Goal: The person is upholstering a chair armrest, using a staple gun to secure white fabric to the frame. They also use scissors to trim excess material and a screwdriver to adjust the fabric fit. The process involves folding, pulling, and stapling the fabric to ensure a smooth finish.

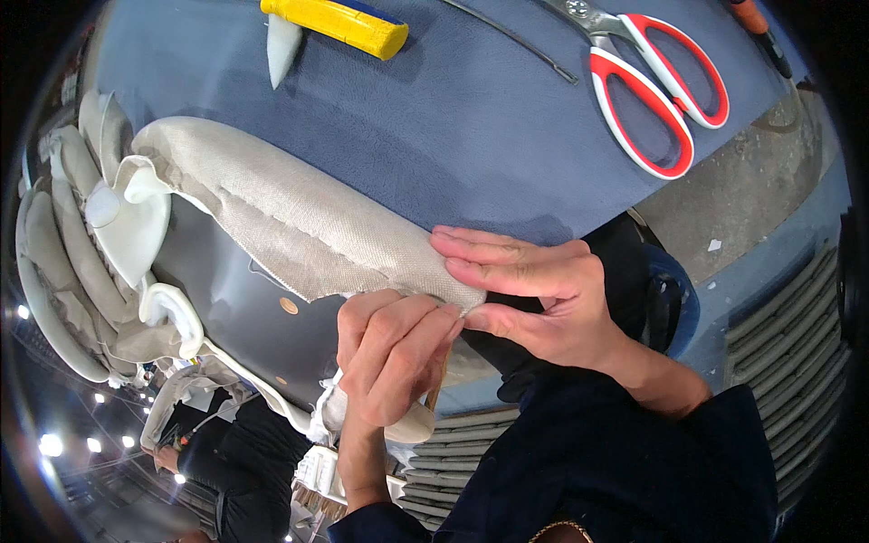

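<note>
A long padded piece covered in beige woven fabric (pixel 272 195) lies slantwise on the table, its cut edge showing along the near side. Beneath it a smooth dark grey panel (pixel 244 271) with small round tan spots is exposed. My left hand (pixel 389 353) is closed, fingertips pinching the fabric edge near the piece's right end. At that same end my right hand (pixel 543 290) grips the fabric, its fingers laid over the top and its thumb below. The two thumbs and fingertips almost meet; what lies directly under them is hidden.
On the blue-grey tabletop (pixel 434 127) are red-and-white-handled scissors (pixel 643 109), a yellow-handled tool (pixel 348 25) near a white pointed piece (pixel 282 50), and a thin metal rod (pixel 516 38). Similar padded parts (pixel 77 244) stack at left. A person in black (pixel 249 462) works beyond.
</note>
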